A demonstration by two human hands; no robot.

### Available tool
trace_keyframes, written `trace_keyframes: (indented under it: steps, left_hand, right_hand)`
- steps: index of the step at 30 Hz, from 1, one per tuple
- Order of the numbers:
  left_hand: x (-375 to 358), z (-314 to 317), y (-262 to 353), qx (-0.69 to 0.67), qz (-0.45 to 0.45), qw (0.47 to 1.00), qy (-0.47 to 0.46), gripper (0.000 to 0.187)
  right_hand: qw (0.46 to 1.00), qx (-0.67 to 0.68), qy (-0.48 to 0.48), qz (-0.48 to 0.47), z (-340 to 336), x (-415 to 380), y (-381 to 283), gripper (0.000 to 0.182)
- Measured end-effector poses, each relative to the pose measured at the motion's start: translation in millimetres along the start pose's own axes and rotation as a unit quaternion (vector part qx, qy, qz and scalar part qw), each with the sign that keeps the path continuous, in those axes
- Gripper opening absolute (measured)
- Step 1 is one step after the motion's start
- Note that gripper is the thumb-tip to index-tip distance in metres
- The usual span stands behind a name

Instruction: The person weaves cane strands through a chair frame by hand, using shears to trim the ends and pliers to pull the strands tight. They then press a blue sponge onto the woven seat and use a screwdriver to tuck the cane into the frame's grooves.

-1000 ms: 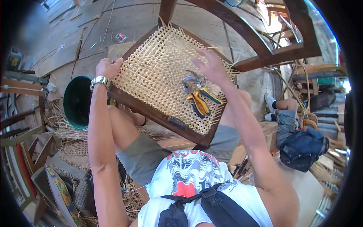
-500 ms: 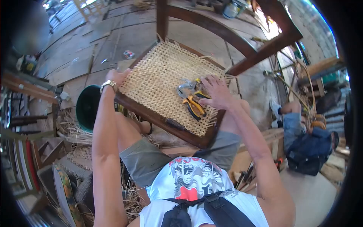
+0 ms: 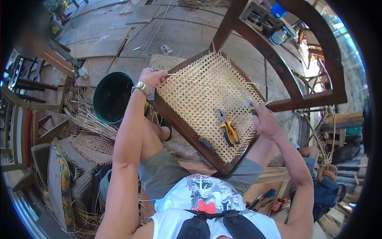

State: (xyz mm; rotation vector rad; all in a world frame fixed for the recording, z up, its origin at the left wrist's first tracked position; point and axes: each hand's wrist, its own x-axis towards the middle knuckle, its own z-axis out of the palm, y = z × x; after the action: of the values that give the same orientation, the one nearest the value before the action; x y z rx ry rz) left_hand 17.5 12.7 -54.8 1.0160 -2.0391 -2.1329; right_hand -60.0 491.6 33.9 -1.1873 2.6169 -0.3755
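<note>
A wooden chair with a woven cane seat (image 3: 199, 91) lies across my lap, its curved back at the upper right. My left hand (image 3: 153, 77) is closed at the seat's left corner, fingers pinched on a cane strand. My right hand (image 3: 264, 121) is wrapped round a small tool with a grey metal head (image 3: 250, 105), held over the seat's right side. Yellow-and-black pliers (image 3: 228, 128) rest on the cane. Near the front rail lies a small dark tool (image 3: 207, 145).
A green bucket (image 3: 113, 97) stands left of the chair, with loose cane strands (image 3: 89, 119) around it. Chair parts and woven pieces lie at the lower left. Tools (image 3: 277, 205) lie at the lower right, near a seated person (image 3: 324, 195).
My right hand has lifted a tool off the seat; the pliers stay there. My left hand has closed at the corner. The view has shifted, and the chair appears turned and farther right.
</note>
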Motion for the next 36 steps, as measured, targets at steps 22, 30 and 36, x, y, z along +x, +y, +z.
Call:
trace_keyframes:
  steps: [22,30,36]
  left_hand:
    - [-7,-4,-1,0.171,0.087,0.981,-0.025,0.024]
    - [-7,7,-10,0.289,0.139,0.944,0.082,0.027]
    - [-16,-14,0,0.366,0.137,0.885,0.252,0.030]
  right_hand:
    - [0.848,0.386,-0.360,0.039,16,231,-135,0.038]
    - [0.853,0.399,-0.331,0.053,23,231,-140,0.040]
    - [0.916,0.260,-0.305,0.004,21,212,-128,0.054]
